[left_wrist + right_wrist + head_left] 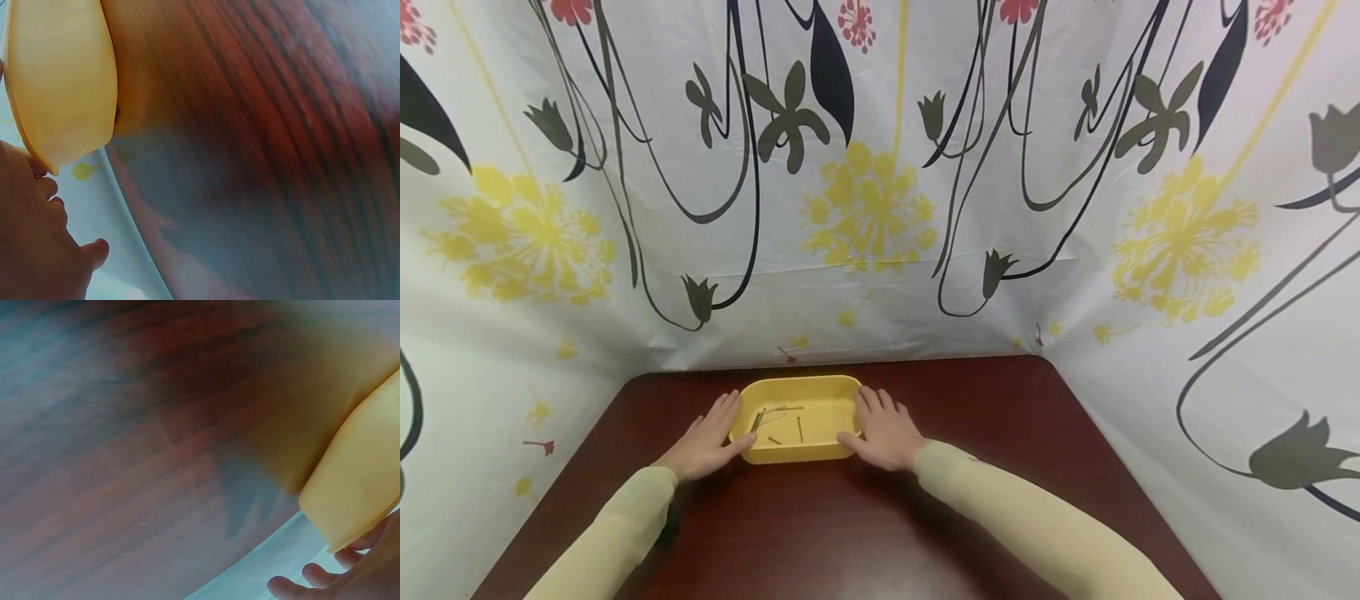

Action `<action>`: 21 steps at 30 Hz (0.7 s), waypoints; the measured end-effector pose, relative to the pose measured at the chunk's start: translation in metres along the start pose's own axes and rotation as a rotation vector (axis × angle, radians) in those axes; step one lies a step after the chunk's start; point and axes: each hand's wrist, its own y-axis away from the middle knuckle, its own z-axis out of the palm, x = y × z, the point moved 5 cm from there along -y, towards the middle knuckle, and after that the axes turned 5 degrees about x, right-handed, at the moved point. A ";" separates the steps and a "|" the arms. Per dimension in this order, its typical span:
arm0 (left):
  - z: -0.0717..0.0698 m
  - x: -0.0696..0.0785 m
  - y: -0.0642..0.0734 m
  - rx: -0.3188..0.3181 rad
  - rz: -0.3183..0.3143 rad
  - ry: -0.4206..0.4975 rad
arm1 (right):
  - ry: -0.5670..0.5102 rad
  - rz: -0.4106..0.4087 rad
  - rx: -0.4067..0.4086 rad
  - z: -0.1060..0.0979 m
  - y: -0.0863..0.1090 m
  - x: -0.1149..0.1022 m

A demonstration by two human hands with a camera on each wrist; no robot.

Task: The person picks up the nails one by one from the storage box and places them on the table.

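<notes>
A shallow yellow plastic tray (827,452) sits near the far edge of the dark red-brown table. Several thin, dark, nail-like pieces (800,429) lie loose inside it, mostly toward the left; their exact kind is too small to tell. At the tray's left end, my left hand (703,446) rests with fingers stretched along the side and thumb at the near corner of the rim. My right hand (889,433) mirrors it at the right end, fingers extended and thumb over the near right corner. Both wrist views show the tray's outer wall (62,81) beside fingertips (319,575).
The table (850,525) has a glossy surface and rounded far corners. White curtains (880,325) printed with flowers hang close behind it and along both sides. A blurred reflection of the tray shows on the tabletop in the right wrist view.
</notes>
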 end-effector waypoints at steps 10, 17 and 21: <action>0.010 0.024 -0.005 0.000 0.038 -0.004 | -0.013 0.011 0.023 -0.008 0.020 0.020; 0.020 0.038 -0.003 -0.022 0.059 0.010 | -0.023 0.011 0.016 -0.008 0.035 0.034; 0.024 0.046 -0.004 -0.022 0.074 0.011 | -0.035 0.014 0.014 -0.011 0.043 0.042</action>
